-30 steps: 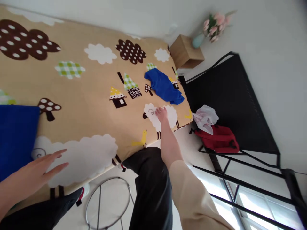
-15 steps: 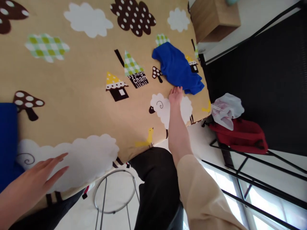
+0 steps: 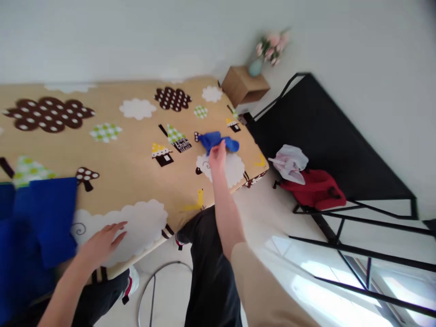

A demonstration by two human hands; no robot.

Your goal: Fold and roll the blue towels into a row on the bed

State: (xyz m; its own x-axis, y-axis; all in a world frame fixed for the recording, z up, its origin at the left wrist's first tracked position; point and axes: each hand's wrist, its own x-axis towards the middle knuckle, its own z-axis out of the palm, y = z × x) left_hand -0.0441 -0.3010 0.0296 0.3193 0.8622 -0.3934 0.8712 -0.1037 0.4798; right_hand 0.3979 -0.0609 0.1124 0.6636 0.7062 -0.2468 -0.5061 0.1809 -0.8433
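Note:
Towards the right end of the patterned tan bedspread (image 3: 132, 168), my right hand (image 3: 218, 153) has its fingers closed on a small crumpled blue cloth (image 3: 208, 140), part of which shows beyond the fingertips. My left hand (image 3: 105, 240) hovers over or rests on the white sheep print near the front edge, fingers apart and holding nothing. Left of it lies a larger blue cloth (image 3: 52, 218), spread out and running off the left side of the view.
A wooden box shelf (image 3: 238, 86) with a vase of pink flowers (image 3: 255, 67) stands beyond the far right corner. To the right are a black-framed panel (image 3: 327, 141), a white plastic bag (image 3: 291, 159) and a red bag (image 3: 316, 188). A round metal stool frame (image 3: 153, 290) is below.
The view has tilted up and shows more wall. My right hand has closed on the small blue cloth, which is more bunched up. My left hand remains open near the front edge.

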